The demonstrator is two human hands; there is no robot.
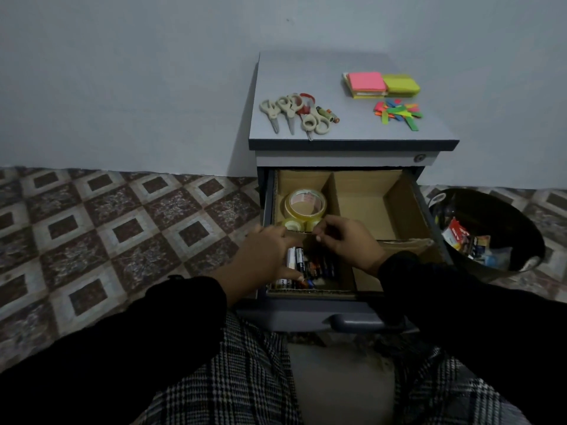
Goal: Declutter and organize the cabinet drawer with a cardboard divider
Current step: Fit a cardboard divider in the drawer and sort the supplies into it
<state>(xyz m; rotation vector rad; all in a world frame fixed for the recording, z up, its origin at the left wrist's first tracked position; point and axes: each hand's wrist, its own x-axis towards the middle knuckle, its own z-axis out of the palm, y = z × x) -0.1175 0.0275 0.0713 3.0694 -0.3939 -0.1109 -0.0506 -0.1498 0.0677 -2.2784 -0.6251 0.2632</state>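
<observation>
The grey cabinet's top drawer (337, 317) stands pulled out, lined with a cardboard divider (331, 191). Its back-left cell holds a large clear tape roll (305, 204) and two small rolls (293, 224). Batteries and markers (310, 266) lie in the front-left cell. My left hand (264, 256) reaches into that cell, with fingers and thumb spanning the ends of the batteries. My right hand (349, 240) hovers over the same cell, its fingers curled at the divider's cross wall; whether they hold anything is hidden. The right-hand cells look bare.
On the cabinet top (346, 130) lie several scissors (291, 113), a few batteries (328, 115), sticky-note pads (380, 84) and coloured flags (397, 113). A dark bin (518, 222) with discarded packaging stands on the tiled floor to the right. My knees sit below the drawer.
</observation>
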